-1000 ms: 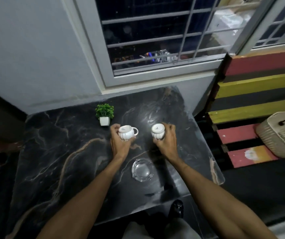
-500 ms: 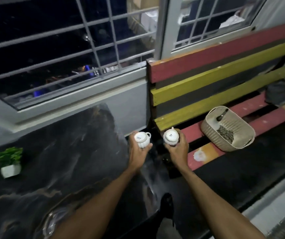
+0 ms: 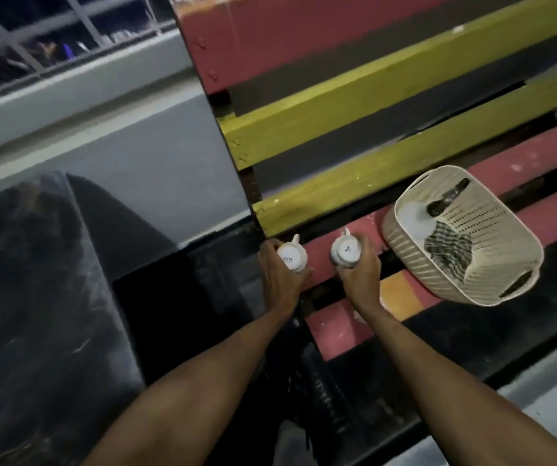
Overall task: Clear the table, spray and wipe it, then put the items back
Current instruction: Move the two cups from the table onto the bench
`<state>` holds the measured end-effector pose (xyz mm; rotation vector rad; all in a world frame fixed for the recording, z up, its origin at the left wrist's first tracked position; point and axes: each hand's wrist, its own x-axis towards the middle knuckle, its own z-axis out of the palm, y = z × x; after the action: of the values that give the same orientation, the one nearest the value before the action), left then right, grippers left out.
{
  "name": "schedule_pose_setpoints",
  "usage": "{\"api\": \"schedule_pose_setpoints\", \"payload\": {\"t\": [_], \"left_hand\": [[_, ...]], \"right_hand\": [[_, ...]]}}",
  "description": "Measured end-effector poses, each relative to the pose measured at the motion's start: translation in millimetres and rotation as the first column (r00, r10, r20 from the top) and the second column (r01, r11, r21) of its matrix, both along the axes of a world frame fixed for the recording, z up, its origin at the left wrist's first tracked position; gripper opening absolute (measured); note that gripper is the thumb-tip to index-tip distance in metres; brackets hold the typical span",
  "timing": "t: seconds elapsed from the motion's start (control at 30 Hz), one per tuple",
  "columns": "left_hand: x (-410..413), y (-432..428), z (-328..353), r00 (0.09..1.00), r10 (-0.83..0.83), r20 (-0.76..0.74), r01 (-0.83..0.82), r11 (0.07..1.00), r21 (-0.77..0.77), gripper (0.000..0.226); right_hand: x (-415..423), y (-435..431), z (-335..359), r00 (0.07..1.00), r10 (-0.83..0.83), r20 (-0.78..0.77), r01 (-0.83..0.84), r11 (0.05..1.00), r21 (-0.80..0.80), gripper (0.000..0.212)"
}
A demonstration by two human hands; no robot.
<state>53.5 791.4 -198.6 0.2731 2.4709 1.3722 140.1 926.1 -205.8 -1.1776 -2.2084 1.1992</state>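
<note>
White china, base-up, in both hands: the left hand is wrapped round the left cup, the right hand round the right cup. Both are low over a red slat of the bench, just beside the basket and off the table. I'd land each squarely on one slat, not across a gap, and release only once it sits steady.

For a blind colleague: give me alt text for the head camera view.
A person's left hand grips one white cup and the right hand a second white cup, both base up, over the end of a red-and-yellow slatted bench. Beside them on the bench sits a cream basket holding a spray bottle and striped cloth.
</note>
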Motion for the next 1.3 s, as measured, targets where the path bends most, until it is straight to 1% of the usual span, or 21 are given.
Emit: {"api": "schedule_pose_setpoints", "payload": {"t": [0.1, 0.2, 0.5, 0.63, 0.73, 0.83, 0.9, 1.0, 1.07, 1.1, 1.17, 1.23, 1.3], "left_hand": [[3.7, 15.0, -29.2, 0.999, -0.008, -0.032, 0.006, 0.997, -0.077, 0.08], [8.9, 27.7, -46.7, 0.998, -0.024, -0.063, 0.017, 0.993, -0.119, 0.083], [9.9, 58.2, -78.1, 0.998, 0.023, -0.05, -0.035, 0.966, -0.256, 0.087], [12.1, 57.6, -83.9, 0.998, 0.016, -0.057, -0.029, 0.973, -0.231, 0.086], [15.0, 53.7, -85.8, 0.998, -0.02, -0.056, 0.008, 0.979, -0.203, 0.085], [16.5, 49.8, -88.0, 0.998, -0.022, -0.067, 0.009, 0.983, -0.185, 0.072], [16.0, 45.8, -88.5, 0.998, -0.029, -0.059, 0.018, 0.985, -0.172, 0.073], [14.2, 35.6, -78.8, 0.996, -0.076, 0.037, 0.081, 0.985, -0.154, 0.1], [12.3, 25.7, -62.8, 0.987, -0.105, 0.121, 0.122, 0.982, -0.144, 0.115], [11.0, 19.5, -53.3, 0.98, -0.123, 0.156, 0.146, 0.979, -0.144, 0.12], [7.4, 2.4, -24.1, 0.967, -0.164, 0.194, 0.192, 0.972, -0.135, 0.122], [3.6, -17.0, 11.1, 0.959, -0.192, 0.207, 0.217, 0.97, -0.108, 0.117], [-1.4, -43.5, 50.5, 0.964, -0.19, 0.188, 0.208, 0.975, -0.083, 0.111]], "right_hand": [[2.3, 18.6, -32.5, 1.0, -0.005, 0.019, 0.004, 1.0, 0.024, 0.057], [5.3, 30.0, -53.0, 1.0, -0.002, 0.015, 0.002, 0.999, 0.054, 0.058], [5.4, 45.4, -78.8, 1.0, 0.001, -0.01, -0.001, 1.0, 0.029, 0.062], [3.8, 44.8, -80.9, 1.0, 0.016, -0.013, -0.015, 0.999, 0.044, 0.063], [3.9, 44.9, -80.6, 1.0, 0.017, -0.005, -0.017, 0.998, 0.06, 0.062], [3.6, 46.7, -79.6, 0.999, 0.033, 0.003, -0.033, 0.999, 0.034, 0.063], [4.4, 47.9, -78.1, 0.999, 0.046, 0.022, -0.046, 0.999, -0.016, 0.069], [10.7, 44.0, -68.7, 0.997, 0.046, 0.064, -0.041, 0.996, -0.084, 0.088], [16.2, 34.5, -53.5, 0.995, 0.064, 0.079, -0.059, 0.996, -0.059, 0.094], [18.3, 28.2, -42.8, 0.994, 0.067, 0.089, -0.063, 0.997, -0.041, 0.093], [20.1, 10.1, -14.4, 0.993, 0.045, 0.105, -0.046, 0.999, 0.006, 0.086], [19.7, -13.4, 13.9, 0.991, 0.005, 0.135, -0.012, 0.999, 0.047, 0.08], [16.5, -46.0, 46.2, 0.99, -0.02, 0.137, 0.012, 0.998, 0.056, 0.073]]}}
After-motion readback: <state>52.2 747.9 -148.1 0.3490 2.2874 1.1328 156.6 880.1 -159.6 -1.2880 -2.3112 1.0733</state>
